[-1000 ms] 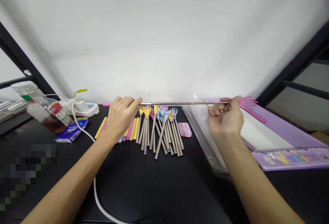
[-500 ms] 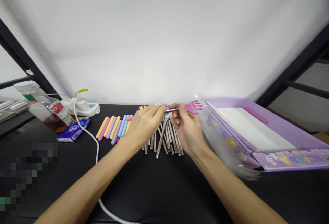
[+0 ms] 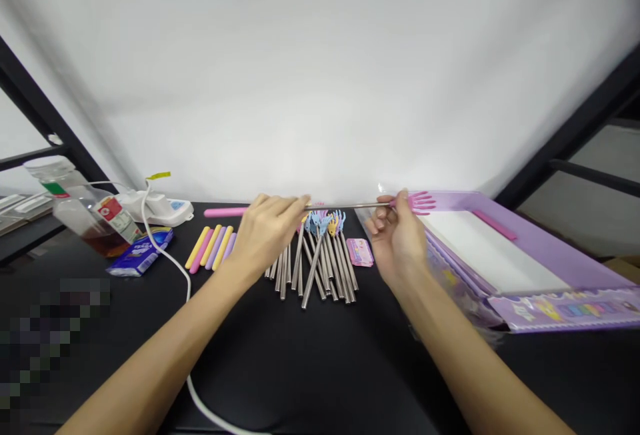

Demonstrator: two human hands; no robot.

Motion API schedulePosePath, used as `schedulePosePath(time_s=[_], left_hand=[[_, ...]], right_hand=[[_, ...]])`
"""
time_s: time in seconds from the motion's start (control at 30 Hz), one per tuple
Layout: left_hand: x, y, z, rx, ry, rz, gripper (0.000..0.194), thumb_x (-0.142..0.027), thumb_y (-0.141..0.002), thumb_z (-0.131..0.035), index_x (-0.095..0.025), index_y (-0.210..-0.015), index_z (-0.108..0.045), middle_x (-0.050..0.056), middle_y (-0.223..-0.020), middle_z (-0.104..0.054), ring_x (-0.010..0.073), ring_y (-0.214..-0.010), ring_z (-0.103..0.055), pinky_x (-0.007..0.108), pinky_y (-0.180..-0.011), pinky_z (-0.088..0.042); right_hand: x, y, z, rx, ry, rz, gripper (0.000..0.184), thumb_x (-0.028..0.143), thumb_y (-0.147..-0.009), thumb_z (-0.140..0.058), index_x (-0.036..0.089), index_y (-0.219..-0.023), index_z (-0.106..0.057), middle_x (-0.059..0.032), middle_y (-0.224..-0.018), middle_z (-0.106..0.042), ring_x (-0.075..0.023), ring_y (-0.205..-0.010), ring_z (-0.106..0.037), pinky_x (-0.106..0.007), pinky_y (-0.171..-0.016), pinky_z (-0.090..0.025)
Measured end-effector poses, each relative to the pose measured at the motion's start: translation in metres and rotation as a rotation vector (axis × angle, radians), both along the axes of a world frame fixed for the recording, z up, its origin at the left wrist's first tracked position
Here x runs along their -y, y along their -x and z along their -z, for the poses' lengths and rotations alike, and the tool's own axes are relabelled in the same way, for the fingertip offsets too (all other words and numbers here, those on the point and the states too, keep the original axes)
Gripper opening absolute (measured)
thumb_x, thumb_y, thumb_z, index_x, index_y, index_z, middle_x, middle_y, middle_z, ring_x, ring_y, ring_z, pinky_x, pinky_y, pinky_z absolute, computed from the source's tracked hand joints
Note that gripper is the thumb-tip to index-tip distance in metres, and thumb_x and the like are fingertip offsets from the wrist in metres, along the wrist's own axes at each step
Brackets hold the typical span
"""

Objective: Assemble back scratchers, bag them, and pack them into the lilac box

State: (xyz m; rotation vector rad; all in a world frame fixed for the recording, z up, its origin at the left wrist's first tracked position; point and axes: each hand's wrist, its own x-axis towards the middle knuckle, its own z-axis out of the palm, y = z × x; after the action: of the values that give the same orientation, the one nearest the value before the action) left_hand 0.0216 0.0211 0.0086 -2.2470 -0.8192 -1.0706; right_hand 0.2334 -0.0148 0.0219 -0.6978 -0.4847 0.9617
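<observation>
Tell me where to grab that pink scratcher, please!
Probably grip the pink scratcher by its handle, coming from the left: that part is straight and pokes out past the left hand, while the other end is a spread claw.

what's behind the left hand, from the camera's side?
Pastel sticks show past the left hand on one side, metal rods on the other. Whatever's directly behind is covered, including part of the scratcher it grips.

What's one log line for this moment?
left hand: holds back scratcher | right hand: holds it beside pink claw | nearby: claw-headed rods, pink cards
</observation>
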Motion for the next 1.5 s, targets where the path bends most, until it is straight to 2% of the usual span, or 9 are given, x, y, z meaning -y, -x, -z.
schedulePosePath(time_s=[0.07,0.27,0.47,0.73,0.87,1.03,1.2,1.3,1.5], left_hand=[[0.0,0.001,-0.001,-0.069,0.025,-0.008,0.027,-0.01,-0.097,-0.05,-0.017,-0.115,-0.068,0.007,-0.102,-0.078,0.0197,-0.087,-0.072,0.034,-0.077,-0.049],[-0.016,0.036,-0.004,0.158,0.092,-0.386,0.017,-0.016,-0.092,-0.06,-0.02,-0.097,-0.076,0.008,-0.104,-0.078,0.0297,-0.097,-0.073,0.04,-0.077,-0.053],[-0.004,0.008,-0.004,-0.016,0.026,-0.104,0.029,-0.007,-0.095,-0.051,-0.019,-0.113,-0.072,0.007,-0.112,-0.076,0.0243,-0.112,-0.069,0.044,-0.101,-0.049],[-0.026,0.034,0.004,0.116,-0.066,-0.15,0.017,-0.014,-0.092,-0.059,-0.017,-0.092,-0.076,0.008,-0.093,-0.079,0.0244,-0.086,-0.076,0.041,-0.09,-0.06],[-0.014,0.009,0.002,0.14,-0.122,-0.023,0.02,-0.008,-0.093,-0.055,-0.015,-0.098,-0.073,0.009,-0.097,-0.078,0.0227,-0.094,-0.075,0.04,-0.094,-0.059],[0.005,-0.014,0.0,0.012,-0.091,0.081,0.02,-0.007,-0.096,-0.052,-0.013,-0.105,-0.07,0.009,-0.105,-0.077,0.0207,-0.104,-0.072,0.04,-0.1,-0.054],[-0.009,0.026,-0.004,-0.03,-0.085,-0.095,0.015,-0.018,-0.096,-0.059,-0.017,-0.108,-0.068,0.008,-0.1,-0.077,0.0255,-0.102,-0.071,0.041,-0.086,-0.053],[-0.01,0.031,-0.009,-0.06,-0.066,-0.077,0.013,-0.022,-0.099,-0.055,-0.017,-0.1,-0.067,0.006,-0.093,-0.077,0.0213,-0.086,-0.072,0.036,-0.08,-0.051],[0.011,-0.005,-0.01,-0.136,-0.017,0.003,0.021,-0.022,-0.103,-0.046,-0.017,-0.101,-0.066,0.006,-0.091,-0.075,0.0191,-0.085,-0.069,0.034,-0.081,-0.048]], right_hand=[[0.001,-0.001,-0.002,0.018,0.004,-0.003,0.041,0.052,-0.087,-0.069,0.014,-0.071,-0.063,0.0059,-0.053,-0.046,-0.0044,-0.045,-0.04,-0.017,-0.04,-0.033],[-0.002,-0.038,-0.015,-0.125,-0.024,0.248,0.043,0.033,-0.104,-0.047,0.016,-0.065,-0.052,0.0067,-0.053,-0.043,-0.0032,-0.042,-0.033,-0.016,-0.039,-0.028],[-0.001,-0.026,-0.013,-0.084,-0.034,0.164,0.04,0.039,-0.099,-0.056,0.016,-0.066,-0.055,0.0061,-0.056,-0.043,-0.0044,-0.045,-0.037,-0.016,-0.039,-0.03],[-0.001,-0.068,-0.02,-0.098,-0.03,0.329,0.048,0.039,-0.105,-0.041,0.016,-0.064,-0.053,0.0082,-0.05,-0.029,-0.0053,-0.041,-0.027,-0.017,-0.038,-0.026],[-0.001,-0.026,-0.008,-0.047,0.01,0.254,0.052,0.045,-0.104,-0.039,0.017,-0.062,-0.053,0.0071,-0.047,-0.034,-0.0056,-0.041,-0.031,-0.018,-0.04,-0.027],[0.008,0.024,0.001,0.073,-0.034,-0.061,0.045,0.054,-0.096,-0.054,0.016,-0.075,-0.064,0.004,-0.052,-0.047,-0.0073,-0.045,-0.042,-0.019,-0.044,-0.036],[0.003,-0.033,-0.014,-0.11,-0.013,0.249,0.054,0.038,-0.107,-0.033,0.016,-0.062,-0.053,0.0069,-0.047,-0.034,-0.0052,-0.039,-0.029,-0.017,-0.038,-0.027],[-0.001,-0.042,-0.013,-0.1,-0.01,0.304,0.054,0.036,-0.107,-0.032,0.017,-0.06,-0.05,0.0075,-0.047,-0.031,-0.0052,-0.039,-0.026,-0.017,-0.039,-0.026],[0.009,0.036,0.012,0.134,-0.036,-0.248,0.038,0.054,-0.085,-0.068,0.017,-0.081,-0.068,0.0038,-0.056,-0.051,-0.0081,-0.049,-0.044,-0.021,-0.047,-0.039]])
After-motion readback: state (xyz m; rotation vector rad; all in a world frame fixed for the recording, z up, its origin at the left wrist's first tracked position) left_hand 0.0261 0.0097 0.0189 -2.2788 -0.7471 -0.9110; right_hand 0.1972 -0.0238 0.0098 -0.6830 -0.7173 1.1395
